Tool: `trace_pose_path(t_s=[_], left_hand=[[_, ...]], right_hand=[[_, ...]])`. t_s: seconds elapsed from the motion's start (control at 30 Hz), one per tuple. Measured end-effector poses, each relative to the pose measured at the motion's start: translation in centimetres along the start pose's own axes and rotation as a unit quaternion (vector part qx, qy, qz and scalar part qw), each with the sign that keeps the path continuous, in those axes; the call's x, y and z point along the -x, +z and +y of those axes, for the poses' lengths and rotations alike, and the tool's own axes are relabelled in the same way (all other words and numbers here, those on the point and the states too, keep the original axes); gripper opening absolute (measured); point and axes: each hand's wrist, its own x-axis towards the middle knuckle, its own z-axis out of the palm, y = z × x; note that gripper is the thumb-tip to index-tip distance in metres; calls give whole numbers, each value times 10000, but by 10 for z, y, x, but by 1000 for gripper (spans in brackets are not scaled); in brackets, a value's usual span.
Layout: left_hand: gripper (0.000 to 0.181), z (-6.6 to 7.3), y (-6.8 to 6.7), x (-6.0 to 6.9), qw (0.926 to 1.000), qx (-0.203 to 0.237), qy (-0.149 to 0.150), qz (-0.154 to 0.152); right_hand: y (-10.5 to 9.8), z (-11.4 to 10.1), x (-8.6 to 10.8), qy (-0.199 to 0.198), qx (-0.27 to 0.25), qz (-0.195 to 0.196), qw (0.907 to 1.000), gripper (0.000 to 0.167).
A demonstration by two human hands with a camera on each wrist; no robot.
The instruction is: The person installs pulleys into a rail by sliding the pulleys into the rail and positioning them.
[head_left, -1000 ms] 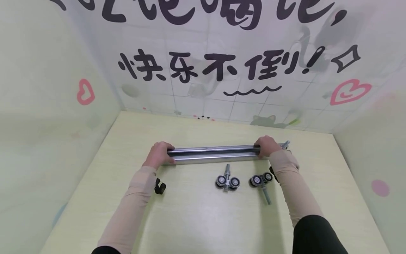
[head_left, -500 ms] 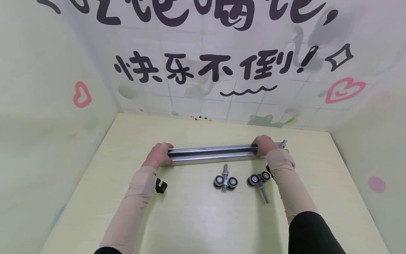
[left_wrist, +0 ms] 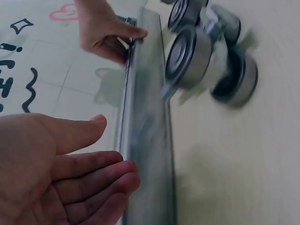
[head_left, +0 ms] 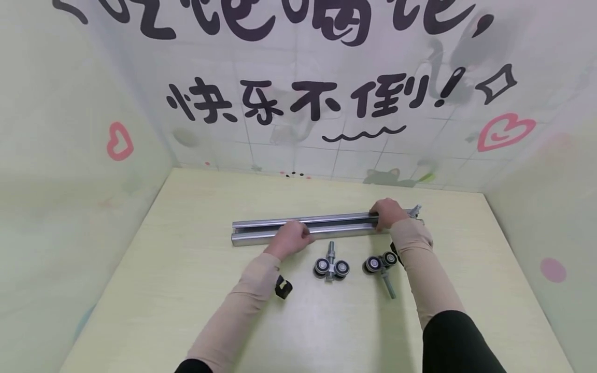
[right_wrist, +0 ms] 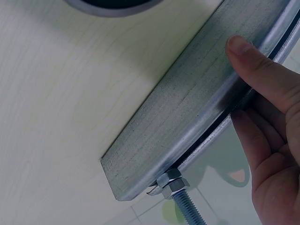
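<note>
Rail (head_left: 339, 230) apart from table edges (head_left: 119, 269)

silver, black and pink set against pale cream

the rail (head_left: 342, 231) is toned silver-grey and its side is faintly streaked. on the left trolley (head_left: 331, 268) and the right trolley (head_left: 382, 262), silver wheel centres (head_left: 372, 264) are ringed with black. the threaded bolt (right_wrist: 188, 207) is tinted blue-grey, as are the nuts (right_wrist: 174, 186). the table (head_left: 140, 269) is coloured pale cream-yellow and lightly patterned with wood grain. the back wall (head_left: 261, 57) is tinted whitish, gridded thinly in grey and printed with black lettering (head_left: 315, 108), a pink heart (head_left: 501, 137) and a yellow-green leaf (head_left: 426, 177). the left wall (head_left: 60, 207) is marked by another pink heart (head_left: 120, 155), the right wall (head_left: 536, 217) by a mauve spot (head_left: 553, 270). the sleeves (head_left: 242, 311) are shown in beige and black.
</note>
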Motion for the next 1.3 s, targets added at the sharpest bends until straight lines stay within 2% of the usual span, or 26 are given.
trace_pose_path(t_s=[0.17, 0.37, 0.5, 0.67, 0.83, 1.1, 1.3], left_hand=[[29, 17, 22, -10, 9996, 191, -69, -202], [30, 29, 41, -16, 9985, 296, -375, -258], [40, 33, 48, -18, 9972, 208, -620, -350], [38, 34, 50, -18, 9944, 199, -917, -489], [35, 35, 50, -18, 9947, 297, -858, -481], [38, 30, 52, -15, 9983, 347, -439, -189], [36, 28, 51, -10, 9977, 596, -314, -66]], right_hand=[[1, 2, 0, -72, 53, 61, 9999, 48], [2, 3, 0, -110, 53, 47, 9999, 47], [3, 3, -1, -103, 11, 58, 9999, 47], [3, 2, 0, -132, 1, 140, 9998, 47], [2, 1, 0, -39, 5, 104, 9999, 48], [7, 3, -2, 18, -5, 153, 9999, 48], [9, 6, -3, 37, 26, 156, 9999, 49]])
